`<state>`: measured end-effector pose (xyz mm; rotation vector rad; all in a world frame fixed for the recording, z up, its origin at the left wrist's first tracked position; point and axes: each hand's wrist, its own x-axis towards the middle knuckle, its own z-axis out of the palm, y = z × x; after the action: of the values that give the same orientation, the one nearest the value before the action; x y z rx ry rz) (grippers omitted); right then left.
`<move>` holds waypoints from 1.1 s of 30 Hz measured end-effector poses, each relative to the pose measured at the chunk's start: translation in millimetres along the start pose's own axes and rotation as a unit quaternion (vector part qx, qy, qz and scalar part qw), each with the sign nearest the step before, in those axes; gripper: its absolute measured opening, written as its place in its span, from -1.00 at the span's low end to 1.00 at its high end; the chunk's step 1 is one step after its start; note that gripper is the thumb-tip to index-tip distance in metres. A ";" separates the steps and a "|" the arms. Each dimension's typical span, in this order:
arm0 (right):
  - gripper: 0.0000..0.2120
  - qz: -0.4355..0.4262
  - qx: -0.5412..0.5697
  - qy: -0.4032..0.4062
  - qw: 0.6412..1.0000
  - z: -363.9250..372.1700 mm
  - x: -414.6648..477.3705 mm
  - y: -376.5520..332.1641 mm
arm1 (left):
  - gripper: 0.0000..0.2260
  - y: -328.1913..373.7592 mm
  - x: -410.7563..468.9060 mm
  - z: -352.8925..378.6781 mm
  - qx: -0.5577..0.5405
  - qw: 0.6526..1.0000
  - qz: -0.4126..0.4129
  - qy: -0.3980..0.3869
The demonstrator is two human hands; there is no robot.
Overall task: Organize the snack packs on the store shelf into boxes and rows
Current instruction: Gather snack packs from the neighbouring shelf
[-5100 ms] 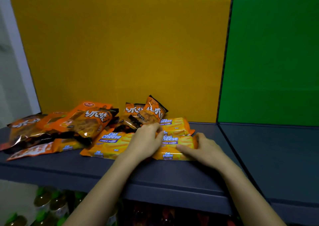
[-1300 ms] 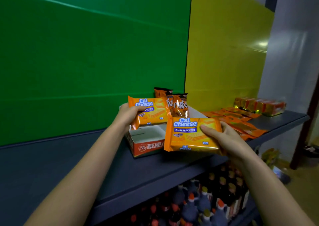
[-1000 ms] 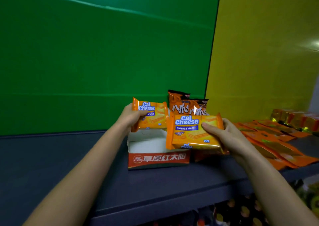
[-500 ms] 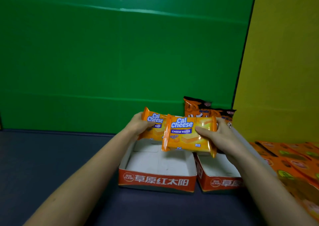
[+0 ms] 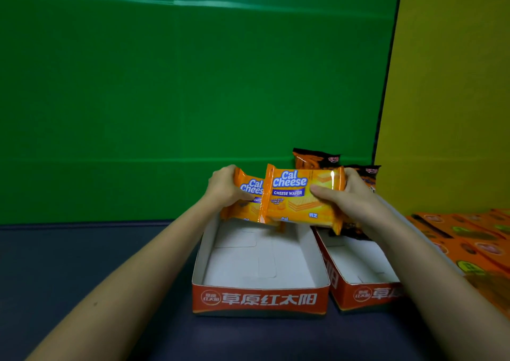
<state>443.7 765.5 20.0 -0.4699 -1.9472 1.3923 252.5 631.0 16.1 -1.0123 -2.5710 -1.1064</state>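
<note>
- Closest in, the near box [image 5: 260, 300] sits open on the dark shelf [image 5: 82, 264], red front wall with white characters, white floor bare.
- Just right of the near box, a second box [image 5: 367, 295] of the same kind, side by side with it.
- Further right of the near box, flat orange packs [image 5: 469, 239] lie in rows.
- Over the near box's far end, the right hand [image 5: 350, 197] grips the front wafer pack [image 5: 298, 197], thumb across its face.
- Behind it, overlapped, is the rear wafer pack [image 5: 249, 195]; the left hand [image 5: 225, 188] curls round its left edge.
- Beyond the near box's far right corner stand dark snack packs [image 5: 317, 159]; can't tell whether they're inside the second box.
- Behind the near box rises a green panel [image 5: 165, 84], with a yellow panel [image 5: 455, 84] to its right.
</note>
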 end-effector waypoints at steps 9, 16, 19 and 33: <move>-0.58 -0.016 -0.016 0.009 1.000 3.6 2.5 0.6 | -0.58 -13.9 5.2 11.7 0.127 0.991 0.026 0.027; -0.52 -0.045 -0.088 -0.057 0.993 22.6 10.6 2.6 | -0.69 -17.4 18.0 3.6 0.171 0.983 0.066 0.014; -0.47 -0.044 -0.071 -0.093 0.992 31.6 15.2 1.6 | -0.80 -22.4 22.0 -3.9 0.124 0.989 0.077 -0.012; -0.63 -0.066 -0.303 -0.112 0.944 61.7 38.6 17.2 | -0.80 -38.6 29.2 -15.1 0.007 0.997 0.075 0.001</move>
<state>371.3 754.4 4.8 -0.4584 -2.5435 0.7638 203.9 616.6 15.8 -1.1783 -2.4495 -1.0491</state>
